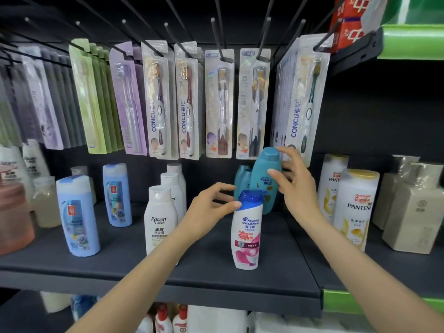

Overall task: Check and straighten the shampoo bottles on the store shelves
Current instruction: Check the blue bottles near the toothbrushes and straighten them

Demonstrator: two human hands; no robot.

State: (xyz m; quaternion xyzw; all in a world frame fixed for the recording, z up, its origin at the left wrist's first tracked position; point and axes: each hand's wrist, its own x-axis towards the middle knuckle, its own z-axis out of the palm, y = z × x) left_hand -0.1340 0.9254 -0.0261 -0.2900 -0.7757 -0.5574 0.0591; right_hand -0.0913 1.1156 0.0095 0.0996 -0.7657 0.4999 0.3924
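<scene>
two bare forearms, left hand [211, 207] and right hand [296, 188], with no sleeves, rings or watch.

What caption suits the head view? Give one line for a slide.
Right hand grips a tilted teal Rejoice bottle while left hand touches the Head & Shoulders bottle.

Light is even and fairly bright at mid-frame, seemingly from overhead. The back panel [372, 121] stays dark. Wide-angle bending curves the shelf edge [168, 282] and the frame's sides. The left edge is smeared; glare glints off the toothbrush packs [158, 97].
</scene>
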